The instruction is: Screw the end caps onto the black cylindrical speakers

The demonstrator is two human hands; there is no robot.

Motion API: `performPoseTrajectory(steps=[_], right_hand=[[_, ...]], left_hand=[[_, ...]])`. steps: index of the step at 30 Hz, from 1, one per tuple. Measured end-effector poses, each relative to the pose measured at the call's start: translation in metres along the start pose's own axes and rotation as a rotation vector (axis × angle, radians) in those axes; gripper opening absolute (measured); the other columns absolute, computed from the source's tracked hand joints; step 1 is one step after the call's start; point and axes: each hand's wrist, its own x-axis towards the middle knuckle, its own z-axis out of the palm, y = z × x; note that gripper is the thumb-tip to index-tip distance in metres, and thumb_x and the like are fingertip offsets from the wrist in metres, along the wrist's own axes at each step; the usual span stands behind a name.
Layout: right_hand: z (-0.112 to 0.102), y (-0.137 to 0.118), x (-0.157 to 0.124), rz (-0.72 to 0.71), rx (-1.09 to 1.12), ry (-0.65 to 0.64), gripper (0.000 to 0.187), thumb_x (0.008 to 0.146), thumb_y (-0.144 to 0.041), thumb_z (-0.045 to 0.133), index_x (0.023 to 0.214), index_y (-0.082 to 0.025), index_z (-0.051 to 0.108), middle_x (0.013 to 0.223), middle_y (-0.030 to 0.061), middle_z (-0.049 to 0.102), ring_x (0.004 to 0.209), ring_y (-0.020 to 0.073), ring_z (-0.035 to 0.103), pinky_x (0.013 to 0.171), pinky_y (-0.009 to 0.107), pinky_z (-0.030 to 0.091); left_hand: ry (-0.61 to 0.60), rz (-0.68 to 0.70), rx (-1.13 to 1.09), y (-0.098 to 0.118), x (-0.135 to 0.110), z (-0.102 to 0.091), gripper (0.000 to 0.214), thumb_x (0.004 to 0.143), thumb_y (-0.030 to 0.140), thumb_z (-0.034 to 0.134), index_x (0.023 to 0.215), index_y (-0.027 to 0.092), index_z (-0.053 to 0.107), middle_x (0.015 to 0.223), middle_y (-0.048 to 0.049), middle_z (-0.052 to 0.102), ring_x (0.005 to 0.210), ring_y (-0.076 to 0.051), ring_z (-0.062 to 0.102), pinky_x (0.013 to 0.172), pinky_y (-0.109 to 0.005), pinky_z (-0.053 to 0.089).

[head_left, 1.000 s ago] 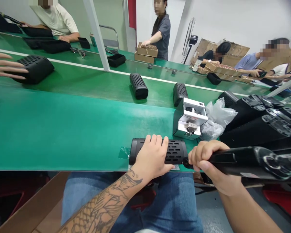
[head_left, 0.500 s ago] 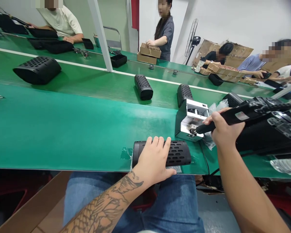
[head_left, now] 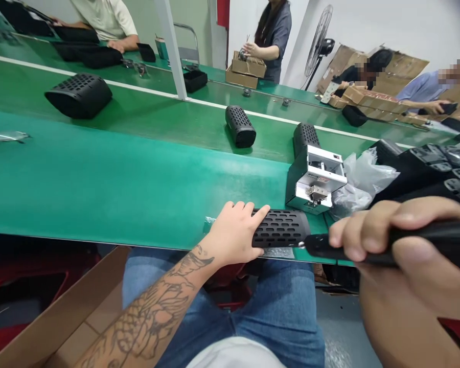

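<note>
My left hand [head_left: 235,232] lies over a black perforated speaker shell [head_left: 280,228] at the near edge of the green bench [head_left: 118,179], fingers curled on it and pressing it down. Gripped in my right hand [head_left: 398,245] is a black electric screwdriver [head_left: 329,244], held level, its tip at the shell's right end. Just behind the shell stands a white screw feeder box [head_left: 315,179].
Three more black shells [head_left: 79,94] [head_left: 239,125] [head_left: 305,135] lie on the belt. Crumpled plastic bags [head_left: 358,181] and stacked black parts [head_left: 433,166] sit at the right. Several people work at the far side with cardboard boxes [head_left: 247,71]. A fan [head_left: 318,41] stands behind.
My right hand has brought the screwdriver from the feeder box back down to the shell's right end. My left hand stays on the shell. The camera has tilted down and left.
</note>
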Motion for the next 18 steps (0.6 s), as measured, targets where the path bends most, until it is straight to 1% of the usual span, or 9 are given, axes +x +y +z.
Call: performPoseTrajectory(steps=[2,5,7,10,15,18], right_hand=[[0.013,0.007,-0.007,0.017,0.055,-0.092,0.014,0.103,-0.028,0.092,0.114,-0.027,0.083,0.072,-0.0022,0.07,0.052,0.0164,0.065,0.06,0.038,0.067],[0.022,0.026,-0.01,0.035,0.084,-0.146,0.015,0.103,-0.022,0.092,0.112,-0.025,0.081,0.073,-0.0018,0.073,0.055,0.0164,0.071,0.064,0.037,0.069],[0.024,0.037,-0.009,0.058,0.092,-0.135,0.016,0.102,-0.02,0.092,0.11,-0.024,0.079,0.076,-0.002,0.075,0.057,0.0164,0.073,0.066,0.037,0.071],[0.025,0.045,-0.007,0.104,0.071,-0.134,0.017,0.102,-0.02,0.092,0.107,-0.024,0.076,0.078,-0.0023,0.075,0.059,0.0165,0.074,0.067,0.037,0.071],[0.027,0.05,-0.006,0.141,0.03,-0.194,0.019,0.104,-0.022,0.089,0.103,-0.025,0.071,0.075,-0.0038,0.072,0.058,0.0157,0.072,0.066,0.035,0.069],[0.027,0.052,-0.008,0.149,0.019,-0.236,0.02,0.104,-0.022,0.09,0.103,-0.026,0.07,0.075,-0.0038,0.071,0.057,0.0157,0.069,0.066,0.036,0.068]], left_hand=[[0.002,-0.005,-0.001,0.0,0.0,0.0,0.112,0.088,0.066,0.092,0.18,0.018,0.051,0.146,-0.0202,0.074,0.126,-0.043,0.071,0.107,-0.057,0.051],[0.005,-0.003,-0.006,0.0,0.0,0.0,0.112,0.089,0.066,0.09,0.181,0.017,0.05,0.144,-0.0203,0.074,0.126,-0.044,0.07,0.106,-0.057,0.051],[0.003,0.0,-0.012,0.0,0.0,-0.001,0.11,0.09,0.066,0.089,0.181,0.017,0.05,0.143,-0.0202,0.074,0.126,-0.044,0.07,0.106,-0.057,0.051],[0.001,0.0,-0.011,0.001,-0.001,-0.002,0.108,0.091,0.065,0.088,0.18,0.017,0.051,0.143,-0.0203,0.074,0.125,-0.043,0.071,0.106,-0.056,0.051],[0.007,0.0,-0.009,0.001,0.0,-0.001,0.107,0.09,0.064,0.088,0.179,0.018,0.052,0.142,-0.0207,0.074,0.125,-0.043,0.071,0.104,-0.054,0.05],[0.015,0.0,-0.015,0.001,0.0,0.0,0.106,0.089,0.061,0.087,0.179,0.018,0.052,0.138,-0.0199,0.075,0.123,-0.044,0.071,0.102,-0.054,0.05]])
